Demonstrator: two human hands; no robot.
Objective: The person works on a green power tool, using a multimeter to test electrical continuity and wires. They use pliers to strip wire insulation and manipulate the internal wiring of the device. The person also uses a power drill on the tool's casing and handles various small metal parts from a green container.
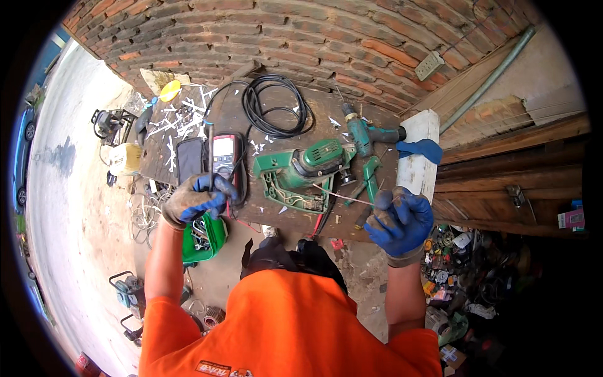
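Note:
Both my hands wear blue-and-grey work gloves. My left hand [204, 198] is closed around a thin black length, a cable or a probe, which points up beside the multimeter [237, 154]. Between the fingertips of my right hand [402, 220] is a thin pinkish wire [342, 196]. This wire stretches left to a green power tool [323, 154], lying on its side with part of its housing off and inner wiring exposed. A red lead [245, 224] trails near my left hand. Beside the tool lies a green housing piece [371, 178].
A coiled black cable [252, 103] and a teal drill [359, 133] rest on the wooden table [326, 116]. White scraps [187, 119] cover its left end. A green tool bin [217, 242] stands below left; a brick wall [282, 38] rises behind.

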